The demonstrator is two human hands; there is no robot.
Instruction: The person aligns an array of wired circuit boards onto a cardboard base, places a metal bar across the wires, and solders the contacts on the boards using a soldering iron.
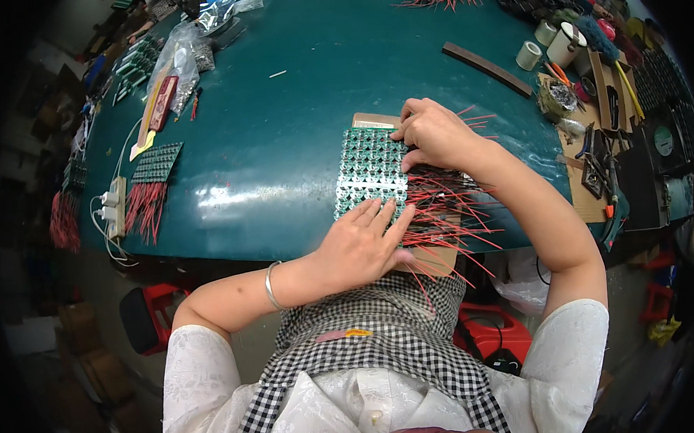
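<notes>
By the tabletop's (281,134) near edge, the left hand (357,243) spreads flat, likely to steady the circuit panel (368,165). The right hand (438,137) curls at its side; I cannot tell whether it grips.

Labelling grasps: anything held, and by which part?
Grip can't be told: left hand lies over the circuit board, near end; right hand is at its right edge, far end.
</notes>
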